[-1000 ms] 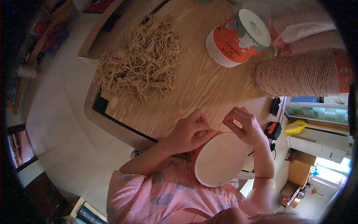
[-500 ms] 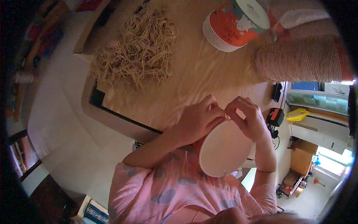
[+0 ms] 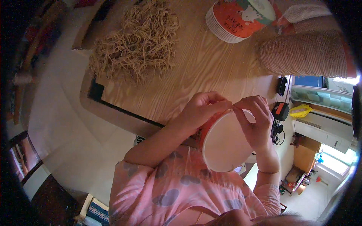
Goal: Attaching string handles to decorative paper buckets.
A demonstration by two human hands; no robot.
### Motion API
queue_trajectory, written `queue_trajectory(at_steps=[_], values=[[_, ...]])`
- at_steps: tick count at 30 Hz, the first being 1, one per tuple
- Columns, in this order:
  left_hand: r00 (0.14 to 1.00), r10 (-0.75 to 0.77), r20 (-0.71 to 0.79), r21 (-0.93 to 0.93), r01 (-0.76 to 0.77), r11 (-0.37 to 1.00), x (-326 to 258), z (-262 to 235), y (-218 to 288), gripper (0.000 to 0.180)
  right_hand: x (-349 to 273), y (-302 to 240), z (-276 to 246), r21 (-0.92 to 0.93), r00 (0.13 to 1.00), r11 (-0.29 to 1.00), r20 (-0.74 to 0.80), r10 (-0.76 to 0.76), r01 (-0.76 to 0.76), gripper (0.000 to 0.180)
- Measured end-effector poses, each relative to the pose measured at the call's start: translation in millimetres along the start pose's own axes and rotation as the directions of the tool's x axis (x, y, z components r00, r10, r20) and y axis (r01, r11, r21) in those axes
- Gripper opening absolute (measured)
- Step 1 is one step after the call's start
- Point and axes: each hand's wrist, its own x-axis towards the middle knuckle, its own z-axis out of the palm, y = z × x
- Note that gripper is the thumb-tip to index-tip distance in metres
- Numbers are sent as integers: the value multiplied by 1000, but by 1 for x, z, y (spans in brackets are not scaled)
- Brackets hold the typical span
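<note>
An orange paper bucket point(image 3: 226, 145) with a white round face rests against my pink shirt, tipped so that this face shows. My left hand point(image 3: 205, 109) is closed at its far rim, thumb and fingers pinched together. Opposite it, my right hand point(image 3: 257, 122) is closed in a pinch at the same spot, its fingertips meeting those of the left. Something small, perhaps a bit of cord, lies between the fingertips; I cannot make it out. A small dark loop or notch shows on the near rim of the bucket.
A heap of tan twine strands point(image 3: 137, 45) lies on the wooden table point(image 3: 203, 71). Several nested orange and green paper buckets point(image 3: 235, 22) stand at the back. Cord-wrapped cylinders point(image 3: 301, 54) lie at the back right. A black and orange box point(image 3: 281, 111) sits near cables right of my hands.
Both hands and the bucket have shifted slightly away from me. My right fingers have straightened and moved closer to the left fingertips. The bucket's orange side shows more now.
</note>
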Motion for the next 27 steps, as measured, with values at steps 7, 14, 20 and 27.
queue_trajectory(at_steps=[7,14,20,27], values=[[1000,11,16,-148,-8,989,1,-5,-6,18,-2,-5,5,-175,977,968,-84,-195,178,17],[998,-59,-27,-289,49,956,0,-7,-9,15,-5,-4,7,-248,971,941,2,-239,232,27],[999,-32,-9,-237,29,971,1,-9,-11,17,-6,-5,0,-158,983,971,54,-173,180,28],[966,231,-119,405,-165,899,2,-11,-11,15,6,6,-8,183,955,949,195,222,-258,16]])
